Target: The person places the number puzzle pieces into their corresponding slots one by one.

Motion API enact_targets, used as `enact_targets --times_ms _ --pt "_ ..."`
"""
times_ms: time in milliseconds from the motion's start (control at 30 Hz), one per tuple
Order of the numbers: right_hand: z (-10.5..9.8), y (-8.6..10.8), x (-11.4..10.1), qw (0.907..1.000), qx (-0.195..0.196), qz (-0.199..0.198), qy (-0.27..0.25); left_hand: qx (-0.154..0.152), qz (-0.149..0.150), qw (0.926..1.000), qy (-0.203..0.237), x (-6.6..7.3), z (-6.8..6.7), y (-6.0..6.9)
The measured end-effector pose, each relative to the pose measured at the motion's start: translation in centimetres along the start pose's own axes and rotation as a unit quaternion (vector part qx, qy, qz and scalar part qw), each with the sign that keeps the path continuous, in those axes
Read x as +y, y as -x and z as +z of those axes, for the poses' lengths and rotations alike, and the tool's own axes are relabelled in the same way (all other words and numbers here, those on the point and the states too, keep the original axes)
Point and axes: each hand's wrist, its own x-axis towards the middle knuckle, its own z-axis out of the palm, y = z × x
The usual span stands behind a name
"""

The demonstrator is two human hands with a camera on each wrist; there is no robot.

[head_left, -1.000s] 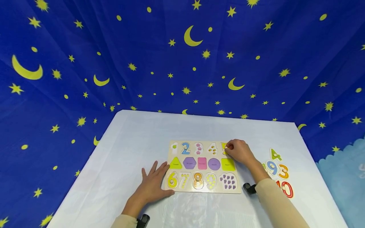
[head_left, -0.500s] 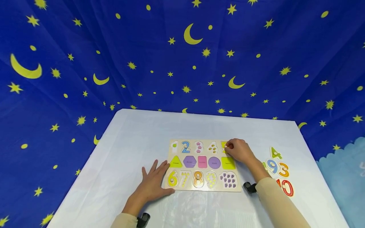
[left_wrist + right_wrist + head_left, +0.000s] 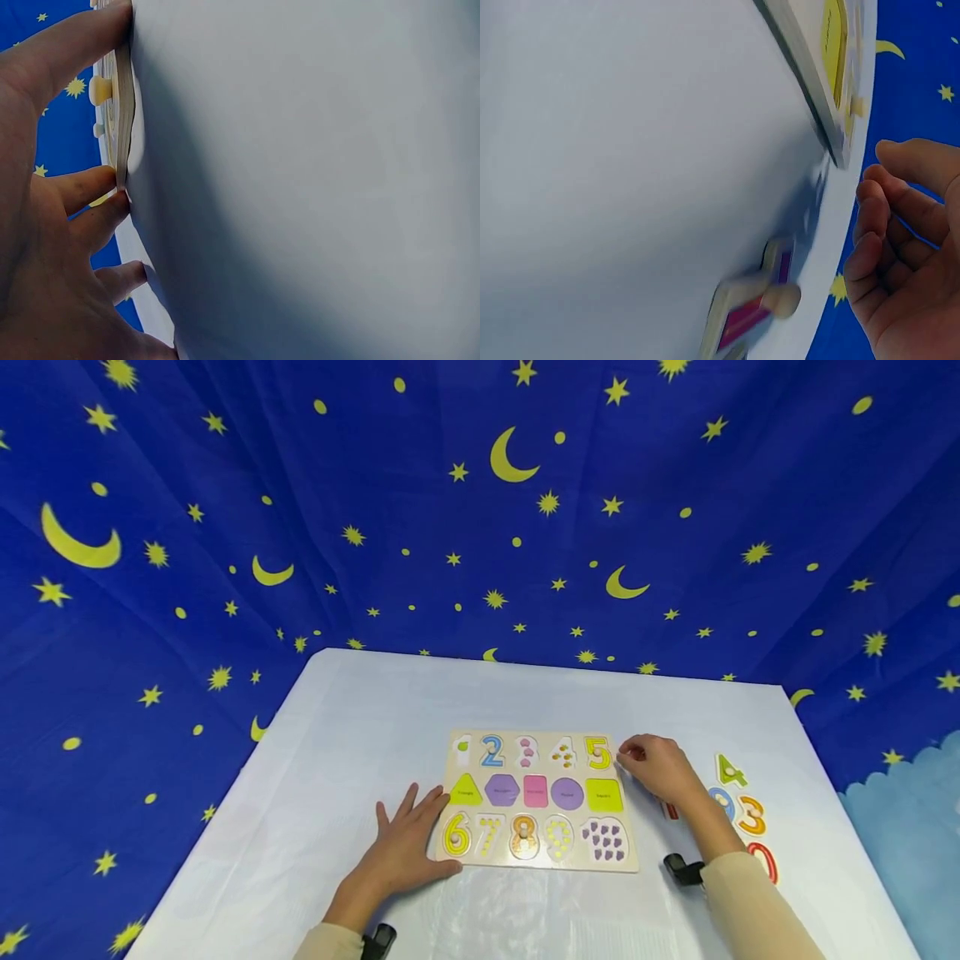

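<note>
A wooden number board (image 3: 536, 862) lies on the table. My left hand (image 3: 401, 850) rests with spread fingers against its left edge; in the left wrist view that hand (image 3: 52, 195) touches the board's edge (image 3: 125, 120). The yellow 5 (image 3: 598, 752) sits at the board's upper right. Just right of it my right hand (image 3: 663, 770) is off the board. The right wrist view shows this hand (image 3: 915, 240) with relaxed, bent fingers holding nothing. The 2 (image 3: 492, 751), 6 (image 3: 457, 835) and 8 (image 3: 523, 837) lie in the board too.
On the table right of the board lie a green 4 (image 3: 730, 771), an orange 3 (image 3: 752, 816), a red 0 shape (image 3: 763, 862) and a blue piece (image 3: 722, 802) partly behind the right arm. A red piece (image 3: 671, 811) shows beneath the right forearm.
My right hand has let go of the yellow 5 and moved right, off the board. My left hand has stayed at the board's left edge.
</note>
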Motion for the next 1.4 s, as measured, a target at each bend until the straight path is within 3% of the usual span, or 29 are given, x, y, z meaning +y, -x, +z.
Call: enact_targets --times_ms 200,433,733,1133,1267,1400 --pt "-0.2 1.2 0.7 0.9994 -0.026 0.023 -0.004 -0.006 0.0 1.0 0.001 -0.1 0.2 0.3" --pt "-0.5 1.6 1.1 0.9993 -0.016 0.035 0.0 0.001 0.003 1.0 -0.005 -0.1 0.1 -0.1" --pt "-1.5 2.8 1.7 0.9985 -0.029 0.045 0.013 0.0 0.006 1.0 -0.001 0.0 0.0 0.1" --pt "-3.3 4.9 3.7 0.9944 -0.05 0.09 0.024 0.002 0.005 1.0 0.001 0.0 0.1 -0.2" --pt "-3.2 5.1 4.3 0.9919 -0.075 0.101 0.016 -0.001 0.0 1.0 -0.002 -0.1 0.1 -0.1" --pt "-2.9 5.0 4.4 0.9915 -0.075 0.106 0.012 -0.012 -0.003 0.9999 0.003 0.0 -0.1 0.0"
